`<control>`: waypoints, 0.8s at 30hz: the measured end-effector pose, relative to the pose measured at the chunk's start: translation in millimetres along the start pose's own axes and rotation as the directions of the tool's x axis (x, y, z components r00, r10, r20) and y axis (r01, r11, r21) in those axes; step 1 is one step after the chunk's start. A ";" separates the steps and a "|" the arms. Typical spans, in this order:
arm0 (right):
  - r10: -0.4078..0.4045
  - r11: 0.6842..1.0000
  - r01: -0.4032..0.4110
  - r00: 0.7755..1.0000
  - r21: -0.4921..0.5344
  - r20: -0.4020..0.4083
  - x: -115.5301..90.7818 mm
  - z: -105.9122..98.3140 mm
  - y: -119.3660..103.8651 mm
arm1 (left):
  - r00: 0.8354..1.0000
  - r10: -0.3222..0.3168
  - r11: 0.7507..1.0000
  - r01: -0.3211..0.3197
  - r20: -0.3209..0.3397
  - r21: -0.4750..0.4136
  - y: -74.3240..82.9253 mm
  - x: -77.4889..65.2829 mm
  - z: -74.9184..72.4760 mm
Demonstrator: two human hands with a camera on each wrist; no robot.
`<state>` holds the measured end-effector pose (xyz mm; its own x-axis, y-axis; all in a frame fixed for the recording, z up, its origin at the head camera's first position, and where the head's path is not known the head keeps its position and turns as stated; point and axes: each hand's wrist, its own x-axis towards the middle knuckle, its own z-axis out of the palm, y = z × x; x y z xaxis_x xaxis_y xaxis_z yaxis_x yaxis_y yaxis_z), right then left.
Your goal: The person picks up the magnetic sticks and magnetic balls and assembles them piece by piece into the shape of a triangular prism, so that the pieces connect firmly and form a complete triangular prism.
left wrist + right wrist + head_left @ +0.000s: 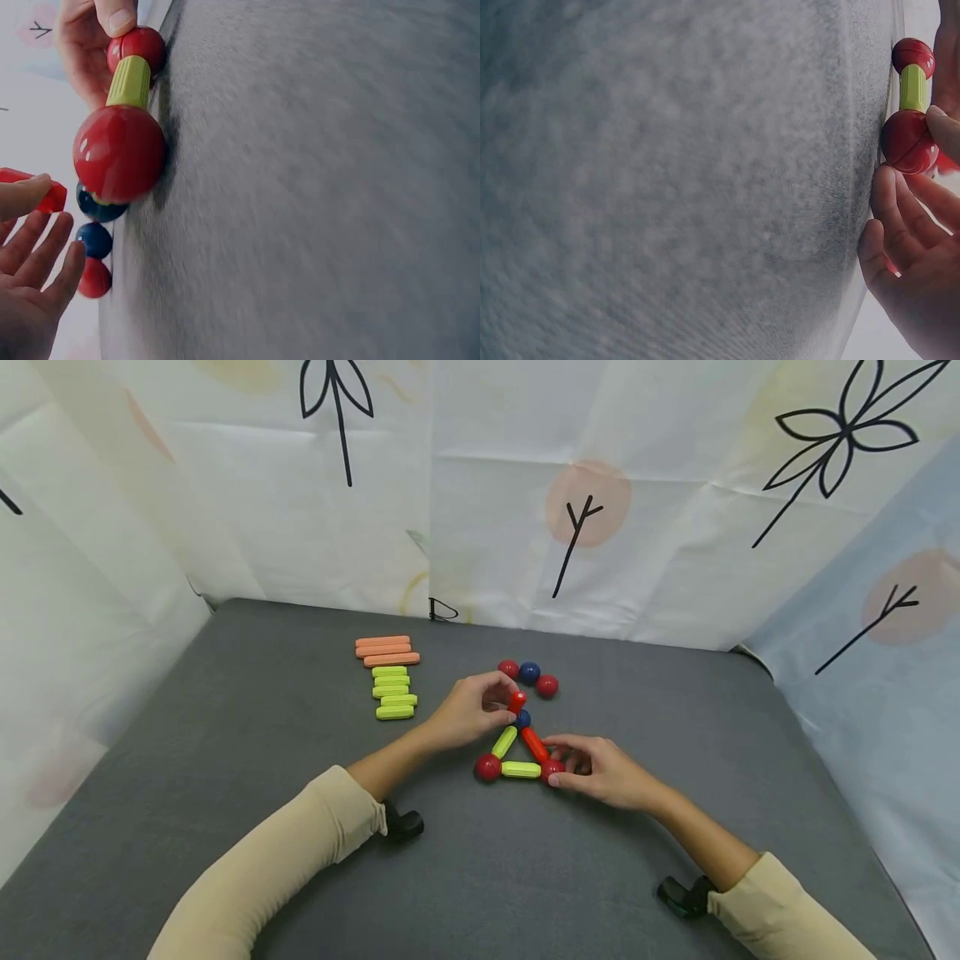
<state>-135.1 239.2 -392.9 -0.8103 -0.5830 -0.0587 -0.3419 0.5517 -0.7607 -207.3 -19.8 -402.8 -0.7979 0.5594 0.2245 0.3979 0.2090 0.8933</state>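
Note:
A triangle of rods and balls lies on the dark table. Its corners are a red ball [487, 767] at left, a blue ball [523, 719] at the far tip and another red ball [910, 142] at right. Two yellow-green rods [521, 769] and one red rod [535, 744] form its sides. My left hand [474, 710] pinches a second red rod [517, 701] between thumb and fingers, just over the blue ball; whether they touch is unclear. With thumb and fingertips, my right hand [603, 772] holds the right red ball.
Behind the triangle sit two loose red balls [547, 686] and a loose blue ball [529, 673]. Off to the left lie several yellow-green rods [392, 692] and, beyond them, orange rods [387, 650]. A patterned white cloth [487, 527] hangs along the table's far edge.

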 end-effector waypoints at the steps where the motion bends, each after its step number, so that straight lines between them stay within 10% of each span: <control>1: -0.004 1.000 0.004 1.000 -0.001 -0.003 0.1 0.2 0.0 | 1.000 0.001 1.000 -0.001 -0.005 -0.007 0.1 2.4 2.5; 17: -0.007 1.000 0.007 1.000 0.003 -0.010 1.0 1.1 2.5 | 1.000 -0.009 0.999 0.009 0.000 0.043 -2.7 8.8 6.8; 24: -0.014 1.000 0.014 1.000 0.002 -0.012 0.3 1.1 3.3 | 0.999 0.028 0.988 -0.031 0.021 0.152 5.2 -8.4 -21.6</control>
<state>-135.9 240.2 -396.1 -0.8111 -0.5835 -0.0401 -0.3524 0.5423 -0.7627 -208.3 -40.7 -391.6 -0.7765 0.5821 0.2414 0.4868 0.3108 0.8164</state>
